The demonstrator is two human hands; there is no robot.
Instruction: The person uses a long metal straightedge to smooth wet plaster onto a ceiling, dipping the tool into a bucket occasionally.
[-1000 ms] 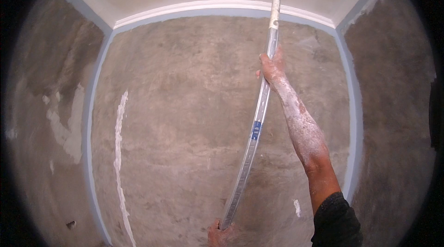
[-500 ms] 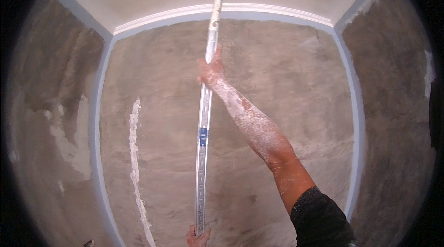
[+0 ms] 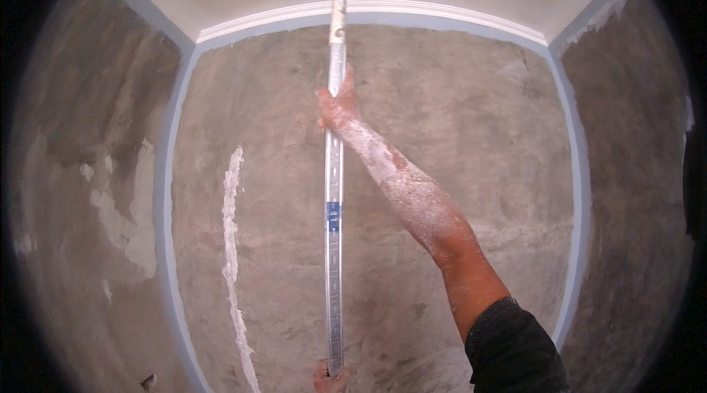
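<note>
My right hand (image 3: 339, 108) is wrapped round the pole (image 3: 334, 172); my left hand (image 3: 333, 386) is curled about its lower end, though the lower edge of view cuts part of it off, so I cannot tell how tightly; the pole is straight ahead of me, long axis upright, running from my left hand up through the right and past the top of view; whether it touches the wall (image 3: 456, 157) I cannot tell; a blue label (image 3: 333, 217) sits between my hands, nearer the right; its marks are too small to read.
</note>
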